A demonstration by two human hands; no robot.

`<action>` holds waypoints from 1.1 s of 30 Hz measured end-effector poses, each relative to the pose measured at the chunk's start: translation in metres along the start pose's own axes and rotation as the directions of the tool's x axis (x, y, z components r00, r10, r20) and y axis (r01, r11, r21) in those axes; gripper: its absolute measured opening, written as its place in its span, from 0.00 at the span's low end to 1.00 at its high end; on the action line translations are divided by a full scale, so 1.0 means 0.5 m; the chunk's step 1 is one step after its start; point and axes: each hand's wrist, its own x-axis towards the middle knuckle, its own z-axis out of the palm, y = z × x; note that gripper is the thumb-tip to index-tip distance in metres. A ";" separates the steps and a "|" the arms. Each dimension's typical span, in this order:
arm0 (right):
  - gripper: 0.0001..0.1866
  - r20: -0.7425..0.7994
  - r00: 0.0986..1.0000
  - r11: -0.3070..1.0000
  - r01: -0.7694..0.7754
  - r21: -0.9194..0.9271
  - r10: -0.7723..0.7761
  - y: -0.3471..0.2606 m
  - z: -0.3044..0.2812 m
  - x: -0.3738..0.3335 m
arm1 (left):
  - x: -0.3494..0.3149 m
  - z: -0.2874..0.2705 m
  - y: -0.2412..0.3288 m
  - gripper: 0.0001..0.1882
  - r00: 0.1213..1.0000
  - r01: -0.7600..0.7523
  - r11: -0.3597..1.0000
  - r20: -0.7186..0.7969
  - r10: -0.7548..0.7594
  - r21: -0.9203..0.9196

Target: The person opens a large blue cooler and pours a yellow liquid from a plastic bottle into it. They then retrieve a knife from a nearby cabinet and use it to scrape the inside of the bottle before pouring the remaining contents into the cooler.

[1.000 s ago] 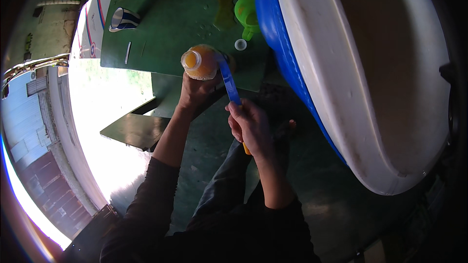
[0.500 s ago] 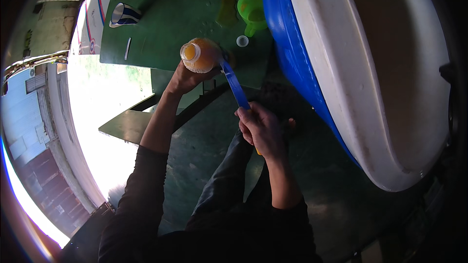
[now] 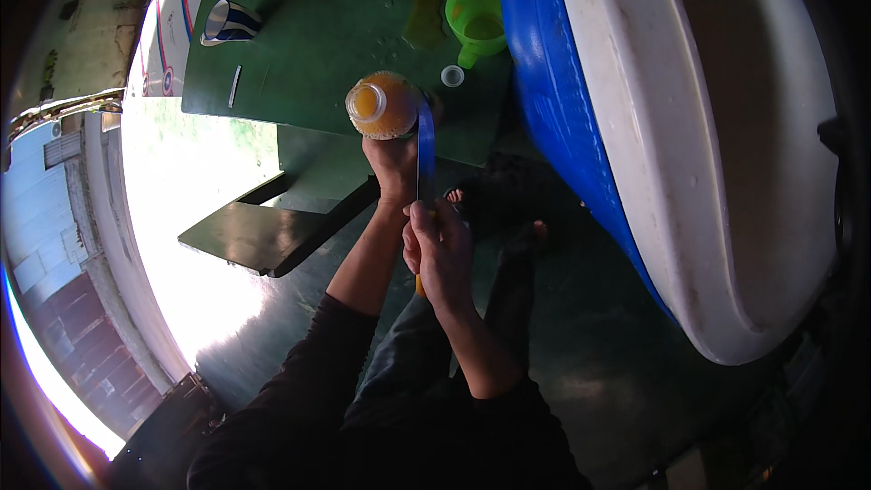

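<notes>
My left hand (image 3: pixel 392 165) is wrapped round a clear bottle (image 3: pixel 396 107) of orange liquid, its open mouth facing up towards me. Foam shows along the bottle's lower edge. In my closed right hand (image 3: pixel 442 249) is a knife with a long blue blade (image 3: pixel 426 150), and the end of its yellow-orange handle (image 3: pixel 419 285) sticks out below the fist. The blade points away from me, its tip beside the bottle's right side; whether it touches is unclear. A small white cap (image 3: pixel 453 76) lies on the green table (image 3: pixel 318 63) beyond my hands.
A green cup-like funnel (image 3: pixel 475 20) stands near a yellowish puddle (image 3: pixel 426 0). Further left are a blue-and-white striped cup (image 3: pixel 229 23) and a thin white strip (image 3: pixel 235 86). A big blue-and-white boat-like shell (image 3: pixel 635 127) fills the right. A dark bench (image 3: pixel 259 234) sits at left.
The bottle has shifted slightly right. My right hand has moved left and down, and the knife's blade has swung from slanting to nearly upright beside the bottle.
</notes>
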 end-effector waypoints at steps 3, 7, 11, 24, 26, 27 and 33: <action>0.13 0.013 1.000 0.999 -0.021 -0.032 0.021 -0.012 -0.008 0.007 | 0.013 -0.008 0.000 0.16 0.998 0.055 0.998 -0.005 -0.055 -0.008; 0.13 0.057 0.998 0.995 -0.009 -0.095 0.014 -0.032 -0.014 0.032 | 0.028 -0.017 0.000 0.14 0.997 -0.003 1.000 0.077 0.001 0.031; 0.12 0.081 0.996 0.989 -0.011 -0.144 0.023 -0.053 -0.022 0.041 | 0.040 -0.037 -0.005 0.13 0.976 -0.045 0.995 0.217 0.023 0.093; 0.11 0.162 0.970 0.944 -0.128 -0.305 0.184 -0.124 -0.118 0.036 | 0.131 -0.111 -0.037 0.21 0.751 -0.009 1.000 0.659 0.024 -0.027; 0.10 0.137 0.982 0.959 -0.086 -0.270 0.127 -0.100 -0.089 0.031 | 0.132 -0.107 -0.035 0.20 0.778 -0.011 0.997 0.626 0.056 -0.076; 0.10 0.109 0.985 0.964 -0.105 -0.245 0.135 -0.078 -0.067 0.031 | 0.127 -0.099 -0.034 0.19 0.805 -0.022 0.996 0.589 0.071 -0.090; 0.12 0.036 0.999 0.985 0.006 0.174 -0.012 0.026 0.033 0.022 | 0.061 -0.052 -0.015 0.11 0.913 -0.202 0.971 0.385 0.138 0.129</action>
